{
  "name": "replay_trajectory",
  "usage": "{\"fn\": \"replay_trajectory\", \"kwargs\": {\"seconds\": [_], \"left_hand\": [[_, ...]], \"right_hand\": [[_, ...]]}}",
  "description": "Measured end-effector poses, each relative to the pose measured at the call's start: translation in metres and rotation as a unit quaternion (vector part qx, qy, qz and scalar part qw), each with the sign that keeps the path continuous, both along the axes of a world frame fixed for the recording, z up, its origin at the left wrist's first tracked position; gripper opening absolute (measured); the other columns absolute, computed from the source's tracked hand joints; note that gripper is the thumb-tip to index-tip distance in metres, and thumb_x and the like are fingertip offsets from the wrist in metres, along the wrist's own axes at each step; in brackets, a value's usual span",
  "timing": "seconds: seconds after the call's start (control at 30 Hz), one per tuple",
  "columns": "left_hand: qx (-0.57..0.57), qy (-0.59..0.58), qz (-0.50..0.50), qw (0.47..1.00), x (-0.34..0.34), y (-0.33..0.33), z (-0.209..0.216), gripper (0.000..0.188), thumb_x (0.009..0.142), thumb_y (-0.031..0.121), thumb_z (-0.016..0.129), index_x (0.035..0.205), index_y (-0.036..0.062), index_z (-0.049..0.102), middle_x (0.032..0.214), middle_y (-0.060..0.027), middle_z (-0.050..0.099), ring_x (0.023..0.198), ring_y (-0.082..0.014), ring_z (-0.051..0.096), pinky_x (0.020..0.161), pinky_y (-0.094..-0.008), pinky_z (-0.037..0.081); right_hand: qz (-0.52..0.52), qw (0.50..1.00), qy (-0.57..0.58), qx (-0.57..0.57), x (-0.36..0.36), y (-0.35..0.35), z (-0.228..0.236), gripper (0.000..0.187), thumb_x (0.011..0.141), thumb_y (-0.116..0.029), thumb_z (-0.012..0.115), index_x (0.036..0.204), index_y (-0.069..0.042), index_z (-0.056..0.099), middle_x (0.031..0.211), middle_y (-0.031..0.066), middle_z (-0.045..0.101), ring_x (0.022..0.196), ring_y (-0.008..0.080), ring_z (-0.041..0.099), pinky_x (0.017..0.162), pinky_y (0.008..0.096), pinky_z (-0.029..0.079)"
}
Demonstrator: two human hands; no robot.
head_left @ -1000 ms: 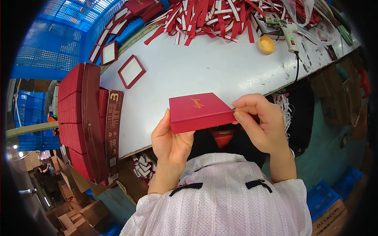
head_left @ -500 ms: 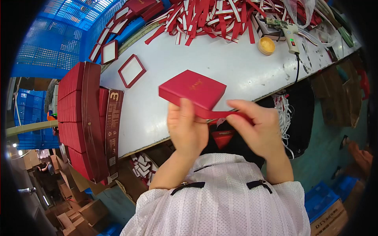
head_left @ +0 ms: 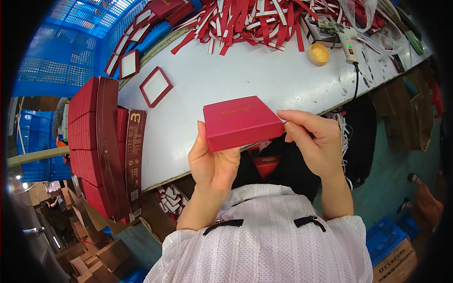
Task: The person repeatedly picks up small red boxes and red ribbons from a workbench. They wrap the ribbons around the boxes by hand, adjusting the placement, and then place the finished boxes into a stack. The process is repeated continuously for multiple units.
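The table (head_left: 198, 78) is white and smooth, with small dark marks toward its right end, and its near edge runs slanting up to the right. On its far side lies a big tangled heap of red and white strips (head_left: 250, 23); to the right of this heap are a yellow cup (head_left: 318, 54) and a pale hand tool (head_left: 348, 45) with a black cord. On the left part, a shallow tray (head_left: 156, 87), white inside with red rim, lies apart, and nearer stands a stack of red blocks (head_left: 85, 146). Beyond, at the far left, is a blue crate (head_left: 61, 52); at the near right, a brown carton (head_left: 396, 262) is beside blue bins on a greenish floor (head_left: 377, 198). The box (head_left: 243, 122) is red, flat and square, with slanting gold lettering on its top; it is held above the near edge of the table, its near side facing the person. The left hand (head_left: 214, 167) supports it from below, with the thumb against its left side. The right hand (head_left: 314, 141) has thumb and forefinger close together at the right corner; what exactly they pinch, I cannot tell.
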State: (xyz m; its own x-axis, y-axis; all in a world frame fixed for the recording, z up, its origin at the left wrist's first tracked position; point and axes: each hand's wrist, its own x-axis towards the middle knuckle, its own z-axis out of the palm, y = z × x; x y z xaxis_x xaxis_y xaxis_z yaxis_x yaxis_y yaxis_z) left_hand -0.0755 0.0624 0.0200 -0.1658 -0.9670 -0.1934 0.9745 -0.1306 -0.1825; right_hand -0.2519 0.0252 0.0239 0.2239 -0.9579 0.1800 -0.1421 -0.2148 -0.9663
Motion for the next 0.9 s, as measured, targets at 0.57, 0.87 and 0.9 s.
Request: {"fn": "replay_trajectory", "kwargs": {"seconds": [0.57,0.87,0.9], "left_hand": [[0.016,-0.188,0.066,0.98,-0.014,-0.01,0.007,0.028,0.087,0.023,0.036,0.093,-0.0029,0.046,0.094,-0.0156,0.053,0.089,-0.0253,0.054,0.078,-0.0393,0.047],[-0.008,-0.128,0.038,0.991,-0.012,-0.002,0.004,0.032,0.087,0.025,0.035,0.094,-0.0032,0.046,0.097,-0.0175,0.053,0.091,-0.0281,0.053,0.077,-0.0424,0.047],[-0.01,-0.117,0.043,0.992,-0.011,-0.002,0.001,0.032,0.087,0.026,0.034,0.095,-0.0033,0.045,0.097,-0.0176,0.052,0.091,-0.0282,0.053,0.077,-0.0427,0.047]], "right_hand": [[-0.037,0.993,0.081,-0.078,-0.002,-0.004,0.004,0.016,0.07,0.0,0.056,0.086,-0.001,0.059,0.058,0.0075,0.052,0.047,0.0121,0.049,0.045,0.0222,0.038],[-0.011,0.994,-0.051,0.093,-0.005,-0.002,0.002,0.022,0.07,0.002,0.057,0.092,-0.001,0.057,0.065,0.0035,0.053,0.052,0.0073,0.047,0.048,0.0183,0.041],[-0.024,0.995,-0.061,0.081,-0.007,-0.002,0.003,0.024,0.07,0.003,0.056,0.094,-0.001,0.055,0.068,0.0032,0.052,0.055,0.0067,0.047,0.05,0.0178,0.042]]}}
